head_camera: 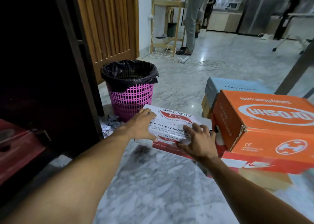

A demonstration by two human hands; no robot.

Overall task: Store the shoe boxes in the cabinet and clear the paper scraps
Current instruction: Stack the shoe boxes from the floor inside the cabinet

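A: You're looking down at a grey-white marble floor (161,181), with a dark wooden cabinet (79,62) on your left.

B: The white shoe box with red trim and Skechers lettering (171,121) lies flat on that floor right before you, lid up, between the cabinet and the stacked boxes on your right.

A: Your left hand (142,126) rests on the lid's left part, fingers spread and laid fairly straight, thumb stretched along the near edge. It curls round nothing.

B: Your right hand (198,142) is at the near right corner, fingers splayed wide and slightly bent, thumb by the box's near edge. The blur keeps me from saying whether the fingertips touch the lid.

A: Just right of that box sits an orange cardboard shoe box with white printing (265,121), stacked on a red-and-white box with a swoosh mark (254,164). A pale blue box (237,86) stands behind them.

B: Beyond the white box, near its far left corner, stands a pink plastic lattice bin with a black liner (134,97). At its foot, by the cabinet's edge, crumpled white paper scraps (109,123) lie on the floor.

A: Farther off you can see a slatted wooden panel (108,19), white cables (178,57) trailing over the floor, and a person in grey trousers and a yellow vest (192,19) standing by a pale wooden frame (168,19).
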